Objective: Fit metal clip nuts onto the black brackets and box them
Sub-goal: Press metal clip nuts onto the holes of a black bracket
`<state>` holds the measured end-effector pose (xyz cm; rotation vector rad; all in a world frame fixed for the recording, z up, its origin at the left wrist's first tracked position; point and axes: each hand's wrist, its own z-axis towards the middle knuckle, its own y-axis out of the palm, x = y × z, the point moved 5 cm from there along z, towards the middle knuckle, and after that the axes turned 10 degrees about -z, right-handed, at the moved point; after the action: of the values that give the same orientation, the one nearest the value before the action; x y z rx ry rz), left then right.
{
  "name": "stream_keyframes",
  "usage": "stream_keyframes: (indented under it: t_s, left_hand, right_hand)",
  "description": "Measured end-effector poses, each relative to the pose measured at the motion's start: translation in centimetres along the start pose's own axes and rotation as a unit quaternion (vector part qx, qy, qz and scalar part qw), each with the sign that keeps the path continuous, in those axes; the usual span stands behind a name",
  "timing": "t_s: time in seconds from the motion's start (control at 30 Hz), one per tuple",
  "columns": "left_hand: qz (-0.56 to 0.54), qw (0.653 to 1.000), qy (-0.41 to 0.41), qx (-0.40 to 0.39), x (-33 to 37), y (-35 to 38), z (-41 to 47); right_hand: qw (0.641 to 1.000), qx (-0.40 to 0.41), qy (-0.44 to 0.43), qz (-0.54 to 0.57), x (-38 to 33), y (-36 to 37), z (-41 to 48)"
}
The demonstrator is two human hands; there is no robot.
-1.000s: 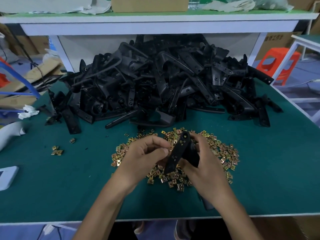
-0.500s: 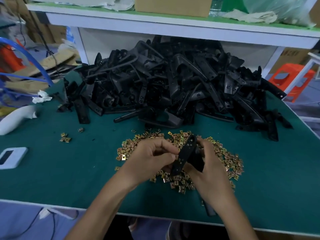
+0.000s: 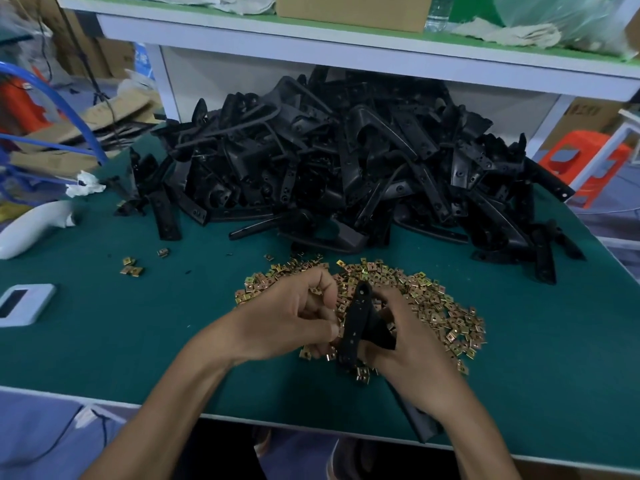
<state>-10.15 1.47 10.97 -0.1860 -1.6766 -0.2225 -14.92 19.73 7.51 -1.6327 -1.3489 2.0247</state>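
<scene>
My right hand grips a black bracket above the heap of brass-coloured clip nuts on the green table. My left hand has its fingers curled against the bracket's left edge, pinching a clip nut there; the nut is mostly hidden by the fingertips. A big pile of black brackets lies behind the nuts. The bracket's lower end reaches past my right wrist toward the table's near edge.
A few stray clip nuts lie at the left, with a white handle-shaped tool and a white device beyond them. A white shelf overhangs the bracket pile, bearing a cardboard box. An orange stool stands at the right.
The camera has shifted, so the scene sits further right. Both hands stay on the bracket; my left fingers have moved down along its left edge.
</scene>
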Motion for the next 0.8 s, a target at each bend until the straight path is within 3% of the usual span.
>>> stream_keyframes:
  t_s: [0.17,0.47,0.63,0.8]
  left_hand:
    - [0.016,0.998,-0.033,-0.042,0.2,0.2,-0.6]
    - [0.040,0.998,-0.051,-0.022,-0.4,0.2,-0.2]
    - [0.103,0.987,-0.025,0.122,-0.8,0.7,0.0]
    - [0.231,0.934,0.104,0.250,-0.2,2.0,-0.6]
  right_hand:
    - [0.998,-0.058,-0.005,0.027,0.0,0.2,-0.1]
    - [0.997,0.044,-0.017,-0.059,-0.9,0.4,-0.7]
    - [0.988,0.152,0.032,0.005,-0.8,-0.2,-0.6]
    - [0.979,0.193,0.045,0.038,-0.5,-0.3,-0.5]
